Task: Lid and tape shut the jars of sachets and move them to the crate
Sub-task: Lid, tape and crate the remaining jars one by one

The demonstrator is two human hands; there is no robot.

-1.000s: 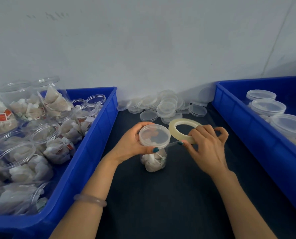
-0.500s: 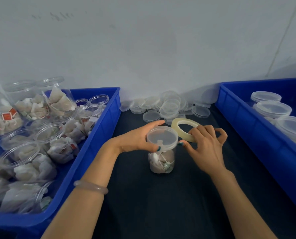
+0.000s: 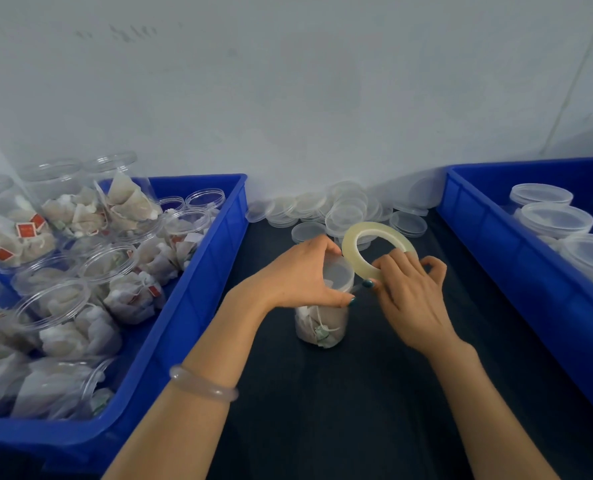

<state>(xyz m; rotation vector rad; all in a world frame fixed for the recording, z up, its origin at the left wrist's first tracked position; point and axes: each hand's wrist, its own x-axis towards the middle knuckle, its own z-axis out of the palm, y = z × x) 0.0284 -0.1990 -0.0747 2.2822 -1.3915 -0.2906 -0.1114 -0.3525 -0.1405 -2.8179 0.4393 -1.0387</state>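
One jar stands upright in the middle of the bench, its lid already seated. The left hand grips it, fingers curled round the lid's rim. The right hand, at three o'clock of the jar, has its fingers clamped on the tape roll, which tilts up just beyond the lid. A thin strand seems to run from the roll to the lid's edge (too faint to be sure it has stuck).

I judge this jar lidded, its taping barely begun and its move not yet made. At nine o'clock the left crate holds many open jars of sachets, none lidded; that is the bulk of the work left. At three o'clock the right crate holds a few lidded jars, presumably finished. Loose lids lie heaped at twelve o'clock against the wall.
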